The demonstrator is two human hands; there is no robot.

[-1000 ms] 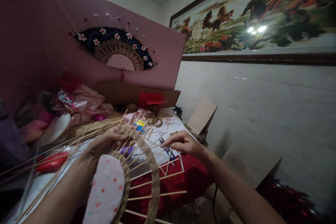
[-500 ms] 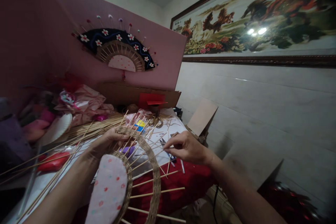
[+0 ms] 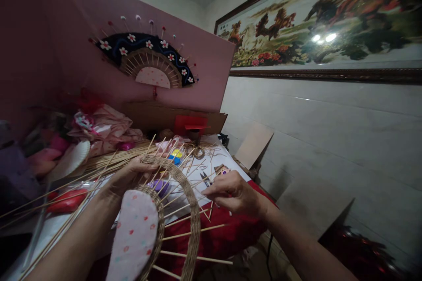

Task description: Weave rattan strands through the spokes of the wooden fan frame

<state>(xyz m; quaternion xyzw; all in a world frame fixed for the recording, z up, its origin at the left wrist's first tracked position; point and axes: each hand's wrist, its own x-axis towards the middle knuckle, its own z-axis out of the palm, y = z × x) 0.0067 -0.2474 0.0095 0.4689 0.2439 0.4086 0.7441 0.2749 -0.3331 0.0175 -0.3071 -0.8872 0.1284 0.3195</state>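
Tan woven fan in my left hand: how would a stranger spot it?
Start at the large pink panel, then look below it to the left hand. It holds the tan woven fan with a pale, dotted centre. Unlike the dark blue flowered fan on the panel, its outer sticks are bare.

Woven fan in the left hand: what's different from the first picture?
The woven fan has turned or lifted a little: its lower sticks sit higher. The right hand has moved lower and now hides the handles of the scissors; whether it pinches a stick is unclear. The left hand still grips the fan; the flowery fan behind stayed put.
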